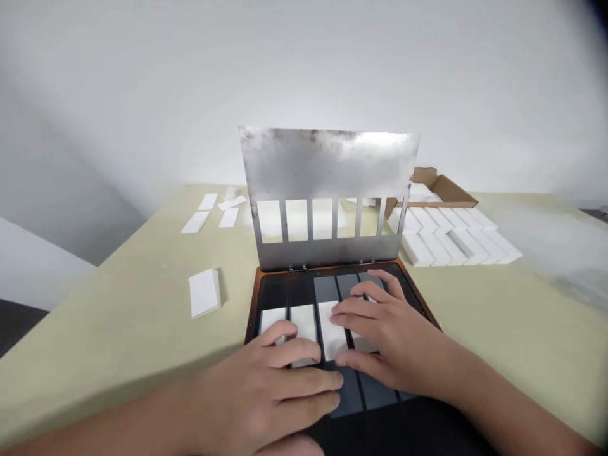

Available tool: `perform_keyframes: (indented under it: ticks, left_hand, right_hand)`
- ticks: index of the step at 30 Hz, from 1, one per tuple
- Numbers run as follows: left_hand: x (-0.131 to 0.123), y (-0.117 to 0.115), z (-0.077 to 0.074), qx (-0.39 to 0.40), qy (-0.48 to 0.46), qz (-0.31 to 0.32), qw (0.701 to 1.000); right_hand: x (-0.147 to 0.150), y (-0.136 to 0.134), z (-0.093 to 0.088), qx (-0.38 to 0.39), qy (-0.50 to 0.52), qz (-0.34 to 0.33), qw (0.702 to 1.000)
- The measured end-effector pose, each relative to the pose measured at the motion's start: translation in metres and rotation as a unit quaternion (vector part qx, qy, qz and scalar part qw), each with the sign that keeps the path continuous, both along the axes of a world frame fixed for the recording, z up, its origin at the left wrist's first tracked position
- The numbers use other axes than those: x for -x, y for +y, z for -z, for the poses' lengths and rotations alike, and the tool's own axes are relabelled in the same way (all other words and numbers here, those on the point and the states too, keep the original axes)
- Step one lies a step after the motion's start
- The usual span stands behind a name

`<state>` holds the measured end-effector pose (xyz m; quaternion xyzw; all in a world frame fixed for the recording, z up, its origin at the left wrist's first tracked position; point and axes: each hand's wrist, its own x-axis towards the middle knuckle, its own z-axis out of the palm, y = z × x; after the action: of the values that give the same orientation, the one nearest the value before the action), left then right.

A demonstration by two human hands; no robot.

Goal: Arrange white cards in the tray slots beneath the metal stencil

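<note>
In front of me is a dark tray (342, 424) with an orange-brown edge and several slots. A hinged metal frame (327, 161) with rectangular cut-outs stands raised at its far side. White cards lie in a row in the slots, among them a left-middle card (304, 320) and a centre card (332, 335). My left hand (270, 392) lies over the tray's near left part, fingers apart, near the left-middle card. Fingertips of my right hand (384, 329) rest on the centre card, the thumb by its lower edge; this hand covers part of another white card.
A small stack of white cards (205, 293) stands left of the tray. Further back lie several loose white cards (195, 222). On the right are rows of white stacks (456, 246) before an open cardboard box (451, 191). A wall (304, 63) borders the table (118, 329).
</note>
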<state>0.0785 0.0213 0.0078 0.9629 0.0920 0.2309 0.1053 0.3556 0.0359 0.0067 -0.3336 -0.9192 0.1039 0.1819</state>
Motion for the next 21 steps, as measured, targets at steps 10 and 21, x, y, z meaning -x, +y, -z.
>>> perform_keyframes:
  ticks: [10, 21]
  left_hand:
    - [-0.0046, 0.0002, -0.0009, -0.007, 0.014, -0.017, 1.000]
    - [-0.0019, -0.0001, -0.0005, -0.009, 0.025, -0.004, 1.000]
  right_hand:
    - [0.0000, -0.0045, -0.0101, -0.009, -0.044, 0.006, 0.999]
    - [0.0010, -0.0040, -0.0104, -0.039, -0.037, 0.003, 0.999]
